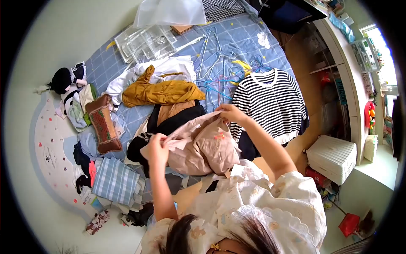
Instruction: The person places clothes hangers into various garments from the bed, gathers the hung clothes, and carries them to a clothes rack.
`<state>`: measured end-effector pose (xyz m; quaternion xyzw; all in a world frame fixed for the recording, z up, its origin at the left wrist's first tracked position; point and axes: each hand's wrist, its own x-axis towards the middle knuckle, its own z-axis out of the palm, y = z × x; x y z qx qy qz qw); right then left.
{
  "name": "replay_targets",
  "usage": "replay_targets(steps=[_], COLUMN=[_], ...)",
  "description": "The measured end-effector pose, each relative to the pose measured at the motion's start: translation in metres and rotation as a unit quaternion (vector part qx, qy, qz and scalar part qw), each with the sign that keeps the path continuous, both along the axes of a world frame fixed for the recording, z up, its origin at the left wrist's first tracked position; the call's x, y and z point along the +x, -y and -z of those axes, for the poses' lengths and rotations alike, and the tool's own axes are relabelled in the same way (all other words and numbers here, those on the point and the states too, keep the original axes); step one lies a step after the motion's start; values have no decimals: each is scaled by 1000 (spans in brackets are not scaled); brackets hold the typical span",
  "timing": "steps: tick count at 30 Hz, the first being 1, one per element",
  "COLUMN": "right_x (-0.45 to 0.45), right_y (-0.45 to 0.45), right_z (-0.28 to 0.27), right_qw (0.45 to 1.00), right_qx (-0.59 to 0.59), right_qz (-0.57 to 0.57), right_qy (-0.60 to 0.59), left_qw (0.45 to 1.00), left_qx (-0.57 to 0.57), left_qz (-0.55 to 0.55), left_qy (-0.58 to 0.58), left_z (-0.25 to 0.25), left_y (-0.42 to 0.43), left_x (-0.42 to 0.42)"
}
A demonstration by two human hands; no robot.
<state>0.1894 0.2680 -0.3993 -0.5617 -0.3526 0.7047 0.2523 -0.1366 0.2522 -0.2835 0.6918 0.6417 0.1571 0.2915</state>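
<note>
A pale pink garment (203, 148) with a small orange mark hangs between my two hands, its upper edge stretched. My left hand (157, 146) is closed on its left end, while my right hand (230, 114) pinches the far right end. Whether it is a shirt or trousers I cannot tell. Just beyond it lie black clothes (182, 116) and a mustard-yellow garment (163, 93). A black-and-white striped top (270, 101) is spread flat to the right of my right hand.
Blue and white hangers (218, 59) lie on the checked bedspread (241, 36), near clear plastic boxes (146, 44). At the left are a brown cushion (102, 122) and folded plaid fabric (114, 181). A white suitcase (332, 157) stands on the floor at right.
</note>
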Motion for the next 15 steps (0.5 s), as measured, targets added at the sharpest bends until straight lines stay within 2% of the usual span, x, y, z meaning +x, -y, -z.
replay_targets(steps=[1,2,3,5,8,11,15], right_x=[-3,-3,-3,2,10,7,13], right_y=[0,1,2,0,-5,-20,-59], right_z=[23,53,82,143,240,287,311], right_qw=[999,996,980,918,838,710,525], right_qx=[-26,-71,-129,-214,-249,-258,-202], right_qz=[18,57,134,297,453,607,783], right_qy=[13,-12,-68,-153,-175,-246,-267], left_qw=[999,998,998,998,991,979,963], left_qx=[-21,-55,-43,-30,-90,-158,-220], left_qz=[2,-16,-19,-31,-61,-87,-108], left_qy=[-25,-30,-33,-47,-83,-93,-113], left_z=[35,58,81,123,148,155,158], left_y=[0,0,4,11,23,32,43], left_x=[-2,1,0,-8,-21,-32,-41])
